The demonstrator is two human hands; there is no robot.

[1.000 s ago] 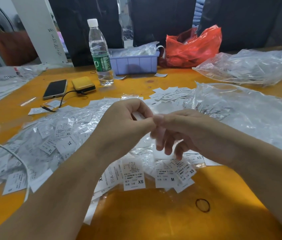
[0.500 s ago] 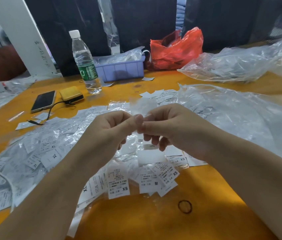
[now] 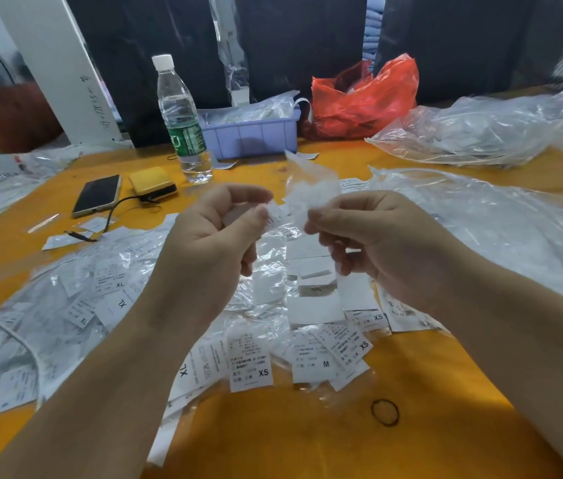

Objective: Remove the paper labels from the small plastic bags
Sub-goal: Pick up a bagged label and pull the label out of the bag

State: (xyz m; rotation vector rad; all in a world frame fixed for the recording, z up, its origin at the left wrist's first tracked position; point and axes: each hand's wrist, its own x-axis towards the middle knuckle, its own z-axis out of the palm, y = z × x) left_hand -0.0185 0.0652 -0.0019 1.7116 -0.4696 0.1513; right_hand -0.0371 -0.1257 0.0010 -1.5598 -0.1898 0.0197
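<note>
Above the table's middle, my right hand point(image 3: 370, 236) pinches a small clear plastic bag point(image 3: 311, 190) that stands up from its fingertips. My left hand point(image 3: 218, 233) pinches a white paper label point(image 3: 275, 214) between thumb and forefinger, just left of the bag. A small gap shows between the two hands. Below them lies a heap of small bags with size labels point(image 3: 252, 361) marked XS, M and XL, spreading left across the orange table point(image 3: 307, 440).
A water bottle point(image 3: 183, 122), a phone point(image 3: 97, 195) and a yellow case point(image 3: 153, 183) sit at the back left. A blue bin point(image 3: 252, 136) and a red bag point(image 3: 366, 98) stand behind. Large clear bags point(image 3: 480, 223) cover the right. A rubber band point(image 3: 385, 412) lies near the front.
My hands have drawn apart: the left now holds the label clear of the bag, which the right hand has lifted upright.
</note>
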